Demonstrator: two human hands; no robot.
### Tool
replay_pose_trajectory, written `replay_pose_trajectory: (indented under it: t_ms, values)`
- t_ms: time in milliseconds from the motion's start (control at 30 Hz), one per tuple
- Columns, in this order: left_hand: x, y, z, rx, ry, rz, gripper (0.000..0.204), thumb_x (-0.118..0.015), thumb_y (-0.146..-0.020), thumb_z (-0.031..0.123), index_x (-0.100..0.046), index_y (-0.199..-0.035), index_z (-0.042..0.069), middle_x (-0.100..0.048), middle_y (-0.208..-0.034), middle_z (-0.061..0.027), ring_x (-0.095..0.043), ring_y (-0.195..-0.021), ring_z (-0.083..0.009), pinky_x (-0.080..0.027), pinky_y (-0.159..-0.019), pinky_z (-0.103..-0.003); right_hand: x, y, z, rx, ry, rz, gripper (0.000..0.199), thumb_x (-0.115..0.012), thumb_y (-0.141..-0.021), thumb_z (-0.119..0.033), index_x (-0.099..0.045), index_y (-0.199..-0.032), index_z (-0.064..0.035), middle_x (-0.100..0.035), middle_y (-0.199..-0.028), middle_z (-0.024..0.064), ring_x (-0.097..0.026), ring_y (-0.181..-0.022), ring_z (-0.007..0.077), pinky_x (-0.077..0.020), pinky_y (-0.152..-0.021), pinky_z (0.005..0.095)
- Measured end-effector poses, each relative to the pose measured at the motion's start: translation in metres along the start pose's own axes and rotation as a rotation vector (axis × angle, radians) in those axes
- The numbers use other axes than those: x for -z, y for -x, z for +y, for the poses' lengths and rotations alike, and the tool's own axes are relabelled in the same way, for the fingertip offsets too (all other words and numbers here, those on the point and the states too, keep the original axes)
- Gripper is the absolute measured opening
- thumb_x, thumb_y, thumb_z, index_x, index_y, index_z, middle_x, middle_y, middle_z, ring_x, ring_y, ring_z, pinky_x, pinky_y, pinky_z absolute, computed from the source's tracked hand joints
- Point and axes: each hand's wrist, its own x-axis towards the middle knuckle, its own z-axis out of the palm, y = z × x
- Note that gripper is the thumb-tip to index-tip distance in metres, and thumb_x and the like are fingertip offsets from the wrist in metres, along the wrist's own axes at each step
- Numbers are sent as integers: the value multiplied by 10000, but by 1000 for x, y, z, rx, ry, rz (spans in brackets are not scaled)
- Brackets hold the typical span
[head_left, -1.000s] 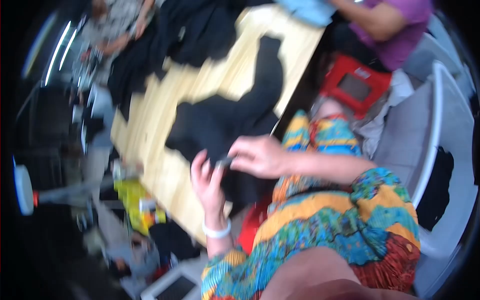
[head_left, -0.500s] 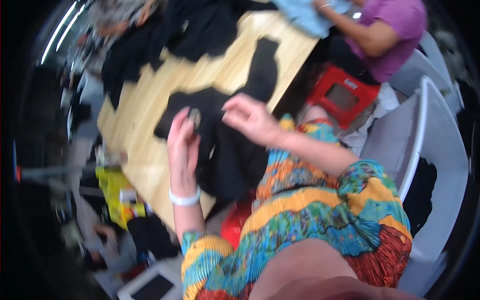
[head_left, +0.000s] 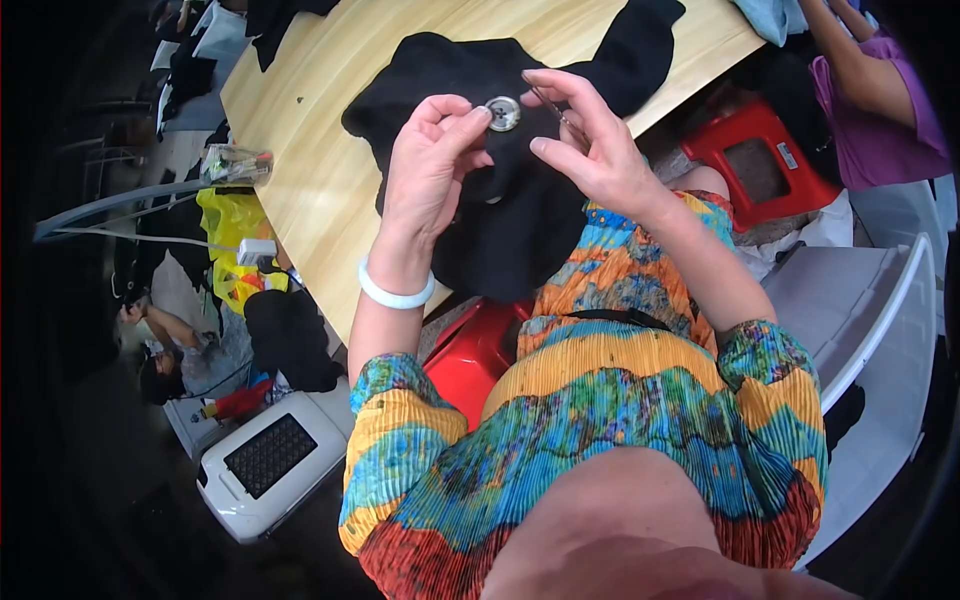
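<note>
Over the pale surface (head_left: pixel 320 150), your left fingers (head_left: pixel 466 128) pinch the button (head_left: pixel 505 112): keep its face clear. Right fingers (head_left: pixel 582 92): thumb apart, hold on the thin piece (head_left: pixel 545 99) unclear.

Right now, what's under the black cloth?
The pale wooden table: its top shows along the left and far sides of the black cloth. The wood directly beneath is covered, so I can't tell whether anything else lies there.
</note>
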Motion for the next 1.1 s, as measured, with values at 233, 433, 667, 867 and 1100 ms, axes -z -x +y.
replay_pose_trajectory:
  t_ms: [233,433,667,867,1100]
  values:
    - [-4,10,-7,-72,53,67,167,-576,-813,135,-549,-939,29,-571,-763,10,-524,-632,-58,-434,-568,-171,-8,-8,17,21,-60,-59,299,-590,-761,-47,-508,-1047,-23,-559,-850,16,-503,-721,43,-417,-624,184]
    - [-9,30,-35,-320,-294,89,368,-594,-776,21,-481,-1121,-44,-575,-952,-50,-550,-804,-89,-449,-684,-190,-20,-8,30,-53,-269,-29,274,-593,-775,-57,-517,-1033,0,-556,-815,-4,-483,-712,12,-408,-621,155]
    - [-10,24,-42,-658,-784,386,225,-546,-806,51,-569,-1013,-34,-608,-752,-112,-569,-634,-115,-447,-567,-229,-21,-4,28,-71,-198,-11,236,-575,-793,-66,-533,-1012,10,-549,-824,-4,-478,-712,14,-416,-634,157]
    - [0,9,-42,-935,-1003,489,185,-569,-755,-33,-588,-939,-19,-606,-770,-155,-598,-647,-245,-472,-584,-268,-21,3,28,-57,-192,7,216,-562,-806,-73,-535,-1002,13,-554,-839,-1,-476,-706,17,-416,-633,161]
    - [4,4,-45,-1032,-1048,541,78,-583,-760,-16,-554,-832,-17,-587,-710,-127,-578,-604,-190,-451,-534,-251,-26,9,29,-109,-219,-29,211,-570,-806,-94,-530,-981,15,-551,-791,-16,-445,-662,13,-390,-599,156]
